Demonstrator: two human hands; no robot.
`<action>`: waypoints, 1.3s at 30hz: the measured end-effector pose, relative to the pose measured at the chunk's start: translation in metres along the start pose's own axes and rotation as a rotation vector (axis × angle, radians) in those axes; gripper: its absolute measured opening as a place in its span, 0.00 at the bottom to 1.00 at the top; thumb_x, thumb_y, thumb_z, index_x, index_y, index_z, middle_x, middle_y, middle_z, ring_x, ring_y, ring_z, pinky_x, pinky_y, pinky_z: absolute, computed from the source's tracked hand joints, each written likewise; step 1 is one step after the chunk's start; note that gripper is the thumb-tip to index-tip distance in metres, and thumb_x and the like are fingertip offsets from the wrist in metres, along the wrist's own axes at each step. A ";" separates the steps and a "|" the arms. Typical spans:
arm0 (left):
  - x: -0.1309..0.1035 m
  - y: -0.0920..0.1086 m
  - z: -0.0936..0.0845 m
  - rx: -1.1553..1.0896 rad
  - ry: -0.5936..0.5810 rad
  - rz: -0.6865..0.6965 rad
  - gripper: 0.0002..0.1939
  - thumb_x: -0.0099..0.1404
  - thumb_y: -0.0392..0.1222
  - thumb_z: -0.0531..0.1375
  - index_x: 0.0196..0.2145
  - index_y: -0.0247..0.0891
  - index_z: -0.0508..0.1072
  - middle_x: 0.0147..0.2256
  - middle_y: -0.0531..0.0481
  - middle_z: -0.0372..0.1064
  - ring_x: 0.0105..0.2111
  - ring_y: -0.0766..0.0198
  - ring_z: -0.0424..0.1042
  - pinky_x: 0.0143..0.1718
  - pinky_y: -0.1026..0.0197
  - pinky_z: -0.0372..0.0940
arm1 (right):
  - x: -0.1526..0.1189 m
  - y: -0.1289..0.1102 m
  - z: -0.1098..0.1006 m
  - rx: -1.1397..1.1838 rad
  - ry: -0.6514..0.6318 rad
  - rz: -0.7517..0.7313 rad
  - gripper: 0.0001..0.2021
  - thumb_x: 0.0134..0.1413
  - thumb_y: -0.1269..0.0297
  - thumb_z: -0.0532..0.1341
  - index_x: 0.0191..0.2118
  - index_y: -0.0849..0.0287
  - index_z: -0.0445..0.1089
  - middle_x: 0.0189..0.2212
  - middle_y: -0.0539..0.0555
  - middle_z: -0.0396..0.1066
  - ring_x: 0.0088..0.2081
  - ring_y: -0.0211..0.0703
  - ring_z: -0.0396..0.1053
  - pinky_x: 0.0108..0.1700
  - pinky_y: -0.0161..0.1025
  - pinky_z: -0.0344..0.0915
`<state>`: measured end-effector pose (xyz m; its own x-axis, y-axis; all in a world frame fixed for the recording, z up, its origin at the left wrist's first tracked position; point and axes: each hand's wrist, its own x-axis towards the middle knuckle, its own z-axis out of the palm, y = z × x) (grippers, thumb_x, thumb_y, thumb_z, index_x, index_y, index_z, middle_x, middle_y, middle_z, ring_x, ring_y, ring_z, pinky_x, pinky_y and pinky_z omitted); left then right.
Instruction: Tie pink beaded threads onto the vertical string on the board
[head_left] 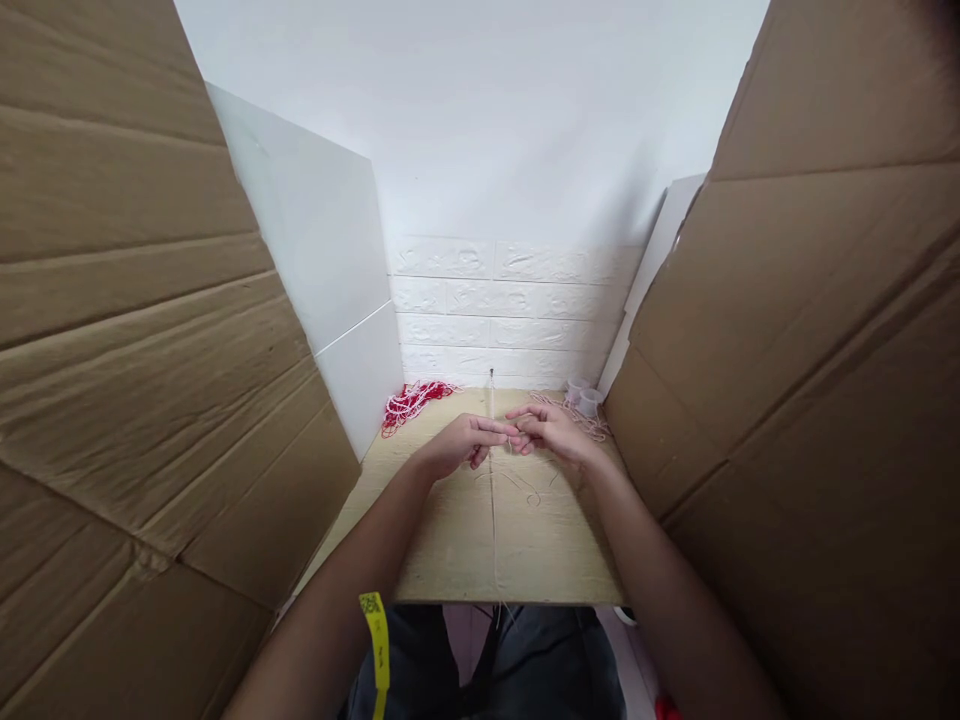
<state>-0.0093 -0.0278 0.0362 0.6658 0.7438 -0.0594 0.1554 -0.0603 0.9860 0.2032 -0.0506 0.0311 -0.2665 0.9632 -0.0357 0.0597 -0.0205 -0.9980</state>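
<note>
Main cord: one, pale and thin (pixel 493 530), running down the middle of the frame from the wall's foot, along the board and over its near edge at bottom centre.
Loose strands: several thin, curling ends (pixel 533 497) on the board just below the right hand; too fine to count.
Hands: two, meeting at the centre of the frame. The left hand (pixel 459 443) crosses over the main cord and hides a short stretch of it; the right hand (pixel 556 432) lies just right of it.
Grip: fingertips of both hands drawn close together, with a fine strand showing by them; I cannot tell which fingers pinch it.
Board: one, yellowish (pixel 442 540), beneath the hands.
Cord heaps: two at the board's far corners, one red-and-white tangle (pixel 416 403) to the left and one pale pink pile (pixel 594 424) to the right, partly behind the right hand.
Cups: two small translucent ones (pixel 590 402) beside the pink pile.
Wall: white, with a brick-pattern lower part (pixel 491 290) at upper centre.
Cardboard: two large brown sheets, left (pixel 150 300) and right (pixel 810 320), blocking the view on both sides.
Yellow tag: one, code-printed (pixel 380 655), lower left of centre, over the left forearm.
</note>
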 end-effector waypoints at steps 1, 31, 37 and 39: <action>0.000 0.000 0.000 0.000 0.003 0.006 0.26 0.58 0.50 0.66 0.50 0.30 0.80 0.15 0.56 0.61 0.16 0.72 0.53 0.21 0.64 0.49 | -0.002 -0.001 0.000 0.008 -0.022 -0.005 0.15 0.51 0.66 0.64 0.46 0.63 0.71 0.29 0.57 0.77 0.31 0.43 0.75 0.38 0.40 0.71; -0.001 -0.003 -0.006 0.023 -0.118 -0.035 0.17 0.54 0.46 0.70 0.38 0.30 0.83 0.39 0.36 0.80 0.20 0.74 0.56 0.19 0.65 0.49 | 0.023 0.040 -0.030 -0.739 0.576 -0.188 0.14 0.48 0.75 0.59 0.40 0.61 0.76 0.38 0.59 0.77 0.38 0.48 0.72 0.44 0.42 0.65; 0.003 -0.008 -0.006 0.061 -0.034 0.006 0.19 0.55 0.49 0.68 0.39 0.32 0.83 0.39 0.40 0.79 0.21 0.74 0.54 0.20 0.65 0.48 | 0.009 0.013 0.009 -0.244 0.115 -0.399 0.16 0.61 0.57 0.58 0.51 0.58 0.71 0.38 0.55 0.76 0.39 0.44 0.73 0.44 0.42 0.67; 0.005 -0.009 -0.006 0.064 -0.051 0.023 0.18 0.56 0.49 0.67 0.38 0.32 0.83 0.39 0.41 0.79 0.20 0.74 0.54 0.20 0.65 0.47 | 0.005 0.009 0.018 -0.180 -0.026 -0.341 0.20 0.63 0.53 0.58 0.55 0.58 0.68 0.31 0.51 0.72 0.32 0.42 0.70 0.37 0.39 0.65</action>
<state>-0.0121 -0.0195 0.0277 0.7056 0.7071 -0.0459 0.1849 -0.1212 0.9752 0.1854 -0.0512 0.0206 -0.3246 0.8992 0.2935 0.1307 0.3500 -0.9276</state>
